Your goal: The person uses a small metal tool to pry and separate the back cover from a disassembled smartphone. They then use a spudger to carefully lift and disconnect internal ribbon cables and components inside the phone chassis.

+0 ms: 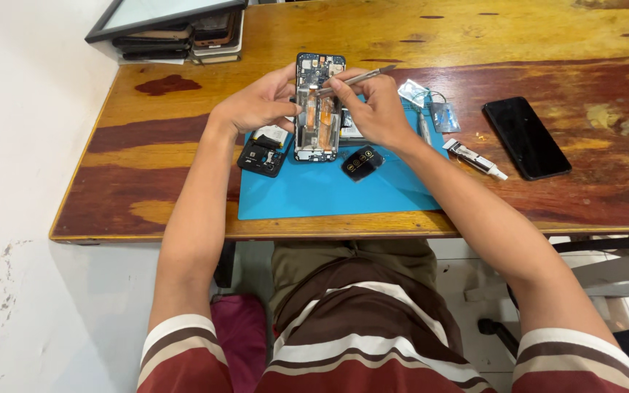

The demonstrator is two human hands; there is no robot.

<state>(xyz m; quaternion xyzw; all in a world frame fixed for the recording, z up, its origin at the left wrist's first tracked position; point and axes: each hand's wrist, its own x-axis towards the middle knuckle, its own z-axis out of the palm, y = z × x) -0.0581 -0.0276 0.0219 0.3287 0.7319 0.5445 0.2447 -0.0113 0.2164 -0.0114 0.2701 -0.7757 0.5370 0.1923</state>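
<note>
1. Worn wooden surface (183, 124) set against a white wall on the left; the near edge runs above the person's lap, and a stack of dark phones and flat screens (176, 33) sits at the far left corner
2. A blue work mat (314, 196) lies at centre front; a black camera module part (261, 157) rests on its left edge, another small black cover (362, 162) lies nearer the middle
3. Left hand (256, 105) holds the opened phone (318, 109) by its left long side, fingers closed on the frame, and the phone stands on the mat
4. The phone has its back off, with boards and orange flex strips bare: likely light, stiff in the frame, fragile inside; take it by the side rails only, never across the open middle
5. Right hand (376, 109) is pinched shut on a thin metal tool (354, 78), tip at the phone's upper part, while the lower fingers steady the right rail
6. Right of the mat: small clear packets (431, 105), a white glue tube (475, 159), a black phone (525, 138) face up, well apart from the hands
7. Open room lies far right and along the back; the mat's front edge is close to the surface's drop
</note>
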